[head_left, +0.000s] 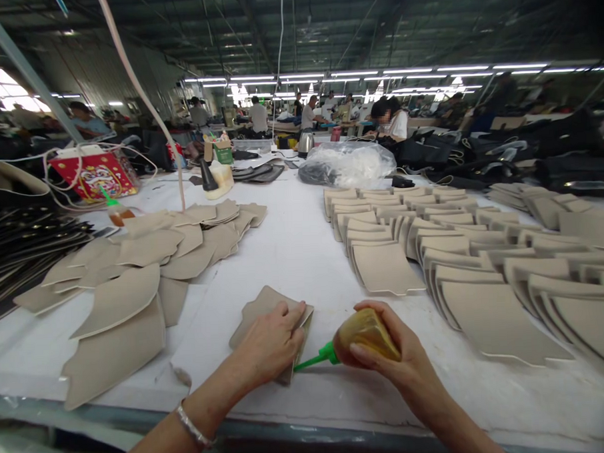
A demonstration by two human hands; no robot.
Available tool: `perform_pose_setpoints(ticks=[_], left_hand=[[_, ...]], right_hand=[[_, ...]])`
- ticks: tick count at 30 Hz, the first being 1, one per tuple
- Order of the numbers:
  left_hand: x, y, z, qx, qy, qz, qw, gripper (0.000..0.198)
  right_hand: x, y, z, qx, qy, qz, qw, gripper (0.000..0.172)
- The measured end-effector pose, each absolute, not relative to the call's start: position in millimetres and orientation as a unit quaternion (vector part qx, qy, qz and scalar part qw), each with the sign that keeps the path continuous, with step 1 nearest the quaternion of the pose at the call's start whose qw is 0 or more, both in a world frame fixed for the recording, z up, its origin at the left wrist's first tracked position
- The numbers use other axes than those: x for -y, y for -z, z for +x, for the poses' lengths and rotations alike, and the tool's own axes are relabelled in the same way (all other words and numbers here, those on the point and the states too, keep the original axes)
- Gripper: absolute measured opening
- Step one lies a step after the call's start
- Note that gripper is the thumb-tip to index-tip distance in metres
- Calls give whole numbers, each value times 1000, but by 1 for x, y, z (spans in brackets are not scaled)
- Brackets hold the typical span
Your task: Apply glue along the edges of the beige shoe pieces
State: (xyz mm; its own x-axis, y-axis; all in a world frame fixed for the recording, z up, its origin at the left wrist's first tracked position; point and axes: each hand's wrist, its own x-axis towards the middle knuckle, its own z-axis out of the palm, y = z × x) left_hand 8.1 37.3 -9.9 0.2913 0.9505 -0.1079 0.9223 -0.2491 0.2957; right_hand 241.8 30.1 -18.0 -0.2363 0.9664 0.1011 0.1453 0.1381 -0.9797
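My left hand [271, 341] presses down on a beige leather-like panel [258, 308] near the front of the table, its fingers bent at the panel's right edge. The hand covers much of the panel. In my right hand [398, 356] is a tilted squeeze bottle [361, 337] of amber liquid. Its thin green nozzle [312, 359] points left, and the tip meets or nearly meets the panel's right edge. I cannot tell whether liquid is coming out.
Loose beige panels [147, 250] lie heaped on the left. Rows of overlapping, curved panels [486, 312] fill the right side. Farther back are a clear plastic bag [349, 163], a red box [97, 172] and another green-tipped bottle [118, 211]. A cable [146, 100] hangs at left.
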Motion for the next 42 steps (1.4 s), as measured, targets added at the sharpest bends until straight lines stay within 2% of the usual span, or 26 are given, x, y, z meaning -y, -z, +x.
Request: perform_pose_setpoints(ticks=[4, 19, 24, 29, 34, 42], left_hand=[[-37, 10, 8, -595, -44, 788, 153, 49], [-37, 9, 9, -593, -35, 789, 154, 48], [-37, 11, 9, -596, -40, 787, 156, 48], [-38, 10, 10, -596, -39, 786, 162, 48], [-38, 12, 10, -596, -41, 786, 161, 47], [-38, 12, 10, -596, -42, 786, 157, 47]], right_hand=[[-26, 18, 240, 613, -456, -462, 450, 53], [-16, 19, 241, 595, -516, -439, 434, 55], [-18, 21, 246, 596, -483, -458, 448, 57], [-16, 24, 246, 606, -515, -427, 430, 56], [-18, 22, 246, 597, -479, -466, 444, 57], [-17, 25, 247, 609, -499, -435, 436, 56]])
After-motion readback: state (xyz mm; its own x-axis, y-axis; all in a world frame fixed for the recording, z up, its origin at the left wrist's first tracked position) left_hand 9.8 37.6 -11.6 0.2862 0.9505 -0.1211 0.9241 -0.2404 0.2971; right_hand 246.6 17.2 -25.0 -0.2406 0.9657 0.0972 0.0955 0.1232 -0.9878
